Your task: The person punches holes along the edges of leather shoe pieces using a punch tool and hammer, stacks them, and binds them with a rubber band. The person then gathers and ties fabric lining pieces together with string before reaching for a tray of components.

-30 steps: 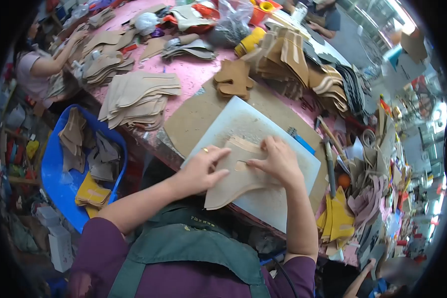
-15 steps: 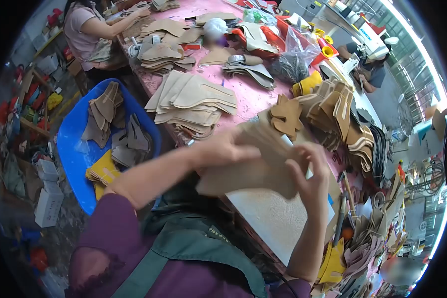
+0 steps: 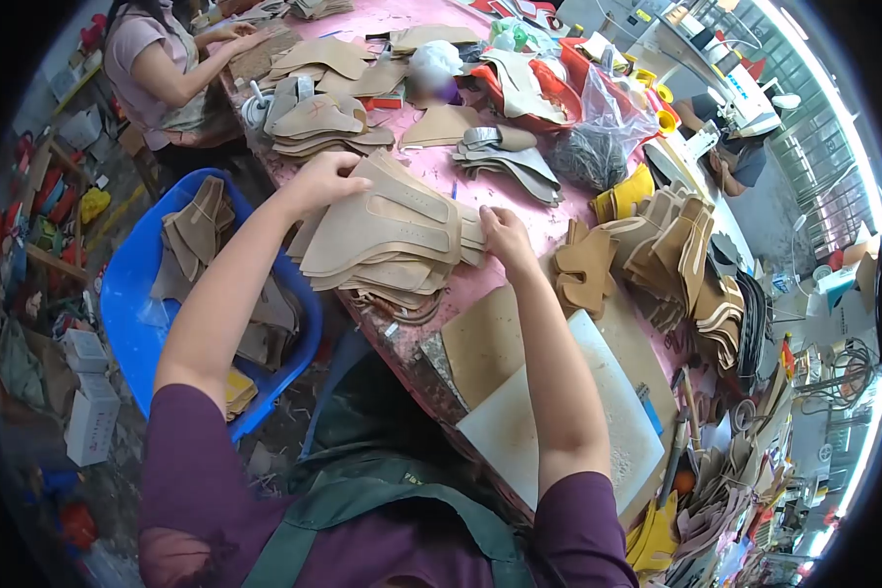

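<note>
Beige cut pieces (image 3: 377,235) lie in a layered stack near the edge of the pink table (image 3: 402,15), just across from the person in purple sleeves, with both bare hands at them. From where I stand they look like sheet leather or something close to it (I can't be sure of the material), so I'd judge a single piece light, fairly stiff but able to bend, and in little danger of breaking. As a pile they probably weigh more and may slide over one another, since the edges sit fanned and uneven. Better holds, I'd say, are the narrow ends on one side and the broad outer edge on the other, thumb above and fingers below, so that the layers stay together. That is roughly how the hands are placed: the right hand (image 3: 505,235) is closed on the narrow ends, its thumb over them, while the left hand (image 3: 328,183) is at the upper edge of the broad part, thumb close to the fingers with only a narrow gap between. Whether that left grip truly pinches a layer or merely steadies it, I cannot tell. Nearer the body, under the right forearm, is a white board (image 3: 622,431), and beyond it brown pieces (image 3: 586,269) sit piled.
</note>
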Demonstrator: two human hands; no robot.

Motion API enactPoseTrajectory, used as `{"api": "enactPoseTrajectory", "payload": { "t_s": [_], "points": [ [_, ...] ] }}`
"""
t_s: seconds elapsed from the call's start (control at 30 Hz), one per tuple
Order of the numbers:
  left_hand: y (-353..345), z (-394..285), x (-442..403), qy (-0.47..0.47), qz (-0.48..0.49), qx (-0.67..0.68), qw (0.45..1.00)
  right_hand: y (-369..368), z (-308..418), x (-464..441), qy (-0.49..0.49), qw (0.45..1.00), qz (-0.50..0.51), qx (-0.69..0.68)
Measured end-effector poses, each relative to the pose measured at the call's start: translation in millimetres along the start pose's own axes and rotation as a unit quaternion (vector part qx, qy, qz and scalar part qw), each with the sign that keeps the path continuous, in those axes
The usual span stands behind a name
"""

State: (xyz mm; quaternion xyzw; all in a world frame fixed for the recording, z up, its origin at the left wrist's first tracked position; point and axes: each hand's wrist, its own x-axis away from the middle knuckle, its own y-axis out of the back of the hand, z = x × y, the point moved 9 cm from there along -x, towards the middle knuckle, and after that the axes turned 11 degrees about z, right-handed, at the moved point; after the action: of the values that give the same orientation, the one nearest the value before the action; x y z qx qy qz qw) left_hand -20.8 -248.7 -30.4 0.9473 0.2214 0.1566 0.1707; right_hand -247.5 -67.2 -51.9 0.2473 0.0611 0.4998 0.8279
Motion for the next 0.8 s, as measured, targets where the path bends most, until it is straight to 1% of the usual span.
{"api": "enactPoseTrajectory", "payload": {
  "t_s": [0.07, 0.1, 0.23, 0.27, 0.33, 0.4, 0.43, 0.5, 0.57, 0.6, 0.73, 0.8],
  "points": [
    [18, 10, 21, 0.010, -0.078, -0.068, 0.995, -19, -8, -8, -0.017, 0.999, 0.028, -0.024],
    [15, 19, 27, 0.016, -0.076, -0.066, 0.995, -25, -6, -7, -0.022, 0.999, 0.031, -0.025],
    [4, 43, 44, -0.038, -0.121, 0.073, 0.989, -43, 24, 4, 0.041, 0.994, 0.101, -0.015],
    [2, 48, 44, -0.035, -0.118, 0.073, 0.990, -44, 19, 5, 0.037, 0.994, 0.101, -0.017],
    [-1, 59, 42, -0.027, -0.123, 0.060, 0.990, -34, 16, 5, 0.092, 0.994, 0.030, 0.053],
    [-1, 65, 42, -0.021, -0.131, 0.047, 0.990, -25, 16, 10, 0.148, 0.980, -0.042, 0.124],
    [-1, 64, 43, -0.020, -0.131, 0.047, 0.990, -24, 19, 15, 0.147, 0.981, -0.041, 0.124],
    [-2, 64, 47, -0.008, -0.112, 0.127, 0.986, -30, -2, 23, 0.009, 0.999, 0.041, 0.007],
    [-5, 63, 51, 0.004, -0.090, 0.202, 0.975, -45, -23, 38, -0.128, 0.978, 0.118, -0.115],
    [-6, 62, 52, 0.005, -0.089, 0.199, 0.976, -45, -26, 37, -0.128, 0.978, 0.117, -0.118],
    [-26, 65, 58, 0.077, -0.054, 0.202, 0.975, -66, -43, 22, -0.129, 0.946, 0.186, -0.231],
    [-27, 62, 58, 0.069, -0.061, 0.202, 0.975, -66, -40, 21, -0.130, 0.939, 0.187, -0.257]
  ]
}}
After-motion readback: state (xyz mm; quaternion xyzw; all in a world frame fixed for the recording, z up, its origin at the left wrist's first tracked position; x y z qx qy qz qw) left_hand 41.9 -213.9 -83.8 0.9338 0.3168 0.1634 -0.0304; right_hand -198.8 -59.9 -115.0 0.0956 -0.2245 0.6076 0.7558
